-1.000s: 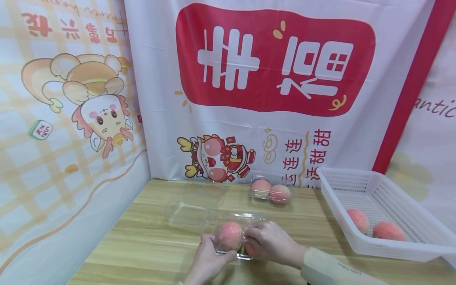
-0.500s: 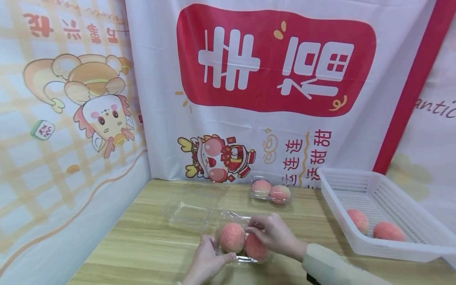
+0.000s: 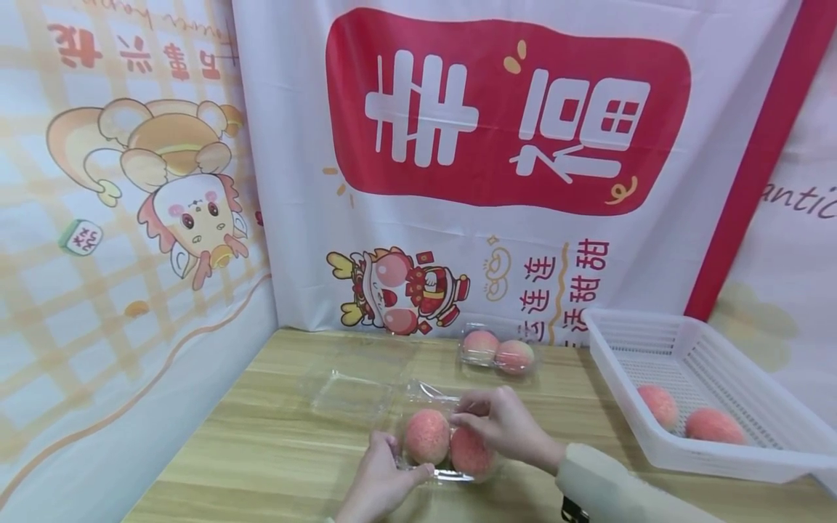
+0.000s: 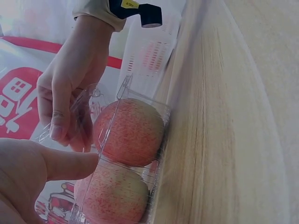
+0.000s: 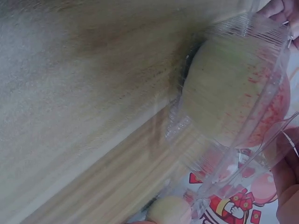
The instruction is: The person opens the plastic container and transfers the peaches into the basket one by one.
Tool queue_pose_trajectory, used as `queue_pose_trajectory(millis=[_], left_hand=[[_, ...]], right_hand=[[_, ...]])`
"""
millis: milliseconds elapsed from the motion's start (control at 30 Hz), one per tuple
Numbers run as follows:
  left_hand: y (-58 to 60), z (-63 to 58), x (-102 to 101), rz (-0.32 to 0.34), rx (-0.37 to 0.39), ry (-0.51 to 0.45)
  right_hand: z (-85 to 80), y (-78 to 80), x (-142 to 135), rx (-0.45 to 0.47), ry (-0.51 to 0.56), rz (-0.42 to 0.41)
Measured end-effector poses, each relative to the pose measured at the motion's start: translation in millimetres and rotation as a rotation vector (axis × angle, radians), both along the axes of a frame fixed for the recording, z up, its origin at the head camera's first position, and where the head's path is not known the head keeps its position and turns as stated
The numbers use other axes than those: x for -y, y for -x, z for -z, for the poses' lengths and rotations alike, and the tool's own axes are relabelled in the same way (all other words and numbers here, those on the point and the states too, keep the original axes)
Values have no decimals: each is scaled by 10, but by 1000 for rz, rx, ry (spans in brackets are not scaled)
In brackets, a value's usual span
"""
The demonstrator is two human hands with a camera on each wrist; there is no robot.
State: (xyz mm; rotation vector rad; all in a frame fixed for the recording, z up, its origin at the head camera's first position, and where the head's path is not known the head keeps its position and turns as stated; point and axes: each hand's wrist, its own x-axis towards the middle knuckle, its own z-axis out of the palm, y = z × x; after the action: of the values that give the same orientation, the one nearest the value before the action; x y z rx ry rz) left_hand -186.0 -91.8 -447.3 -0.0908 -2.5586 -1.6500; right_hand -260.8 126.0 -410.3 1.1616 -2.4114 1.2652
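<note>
Two pink peaches, one on the left (image 3: 427, 437) and one on the right (image 3: 472, 456), sit side by side in a clear plastic clamshell box (image 3: 451, 477) on the wooden table. My left hand (image 3: 382, 473) grips the box's left end, its thumb along the near edge. Over the right peach, my right hand (image 3: 502, 425) pinches the box's thin transparent lid, fingers curled. In the left wrist view the right fingers (image 4: 58, 116) hold the lid partly raised beside the peaches. The right wrist view shows one peach (image 5: 233, 93) close behind the ribbed plastic wall.
Behind to the left lies a clear plastic box (image 3: 349, 394) with nothing in it. At the back, another clear box holds two peaches (image 3: 480, 345). A white perforated basket (image 3: 732, 462) on the right contains two peaches (image 3: 715, 426). Printed cloths hang behind and to the left.
My right hand has lifted slightly back and up off the right peach, drawing the lid with it, so more of that peach shows. My left hand has barely moved.
</note>
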Motion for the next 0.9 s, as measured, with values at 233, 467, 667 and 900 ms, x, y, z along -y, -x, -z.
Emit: queue_pose_trajectory(millis=[233,467,667,900], left_hand=[[-14,8,3,0,16,-7],[-10,-1,12,13,31,-18],[-9,-14,19,14,41,-8],[-20,-8,21,25,47,-21]], right_hand=[[-112,45,-14,133,-23,36],[-216,76,-49,217,-42,72],[-323,165,-74,231,-79,120],[-439,274,-107,292,-108,144]])
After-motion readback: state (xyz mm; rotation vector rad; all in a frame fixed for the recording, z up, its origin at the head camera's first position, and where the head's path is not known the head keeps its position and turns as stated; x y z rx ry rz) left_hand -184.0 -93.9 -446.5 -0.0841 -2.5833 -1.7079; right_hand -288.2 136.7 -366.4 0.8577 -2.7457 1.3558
